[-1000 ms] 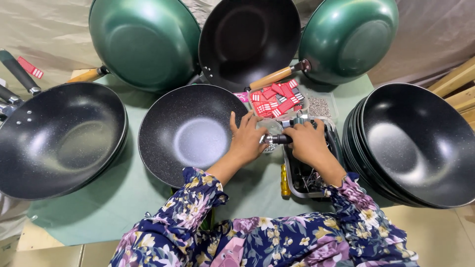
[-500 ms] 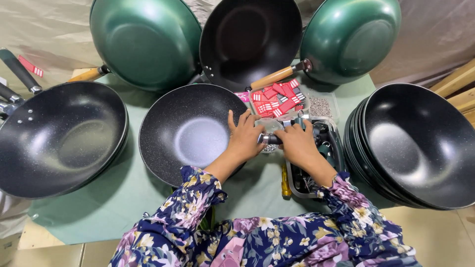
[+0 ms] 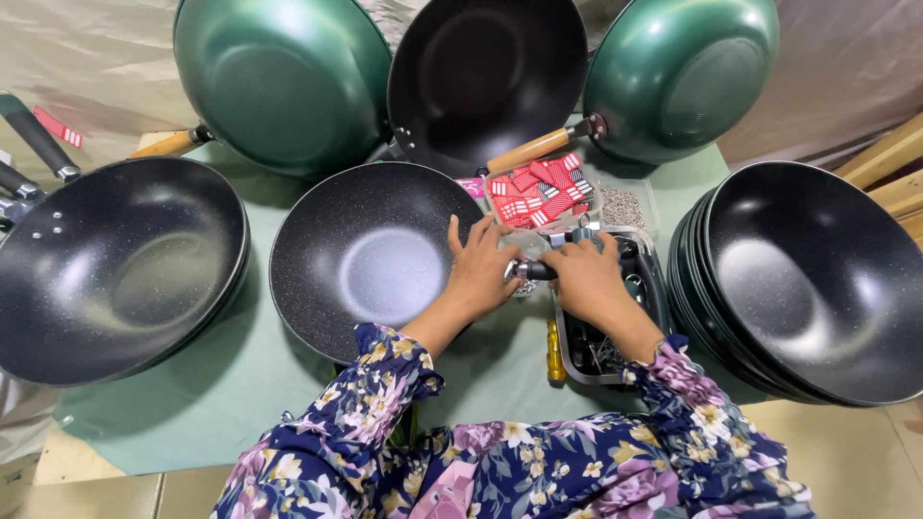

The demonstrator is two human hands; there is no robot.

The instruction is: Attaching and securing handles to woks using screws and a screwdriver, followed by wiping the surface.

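A small dark handle piece sits pinched between both hands at the right rim of the speckled black wok, likely so it lines up with the wok's edge. The left hand curls narrowly around its metal end; the right hand grips the other end over a black parts tray. Red tags lie behind, a stack of black woks to the right, all on the green-covered desk.

We look down on a small assembly workshop: unfinished woks crowd a green-covered worktop, beside a stack of pans, a screw tray and a screwdriver.
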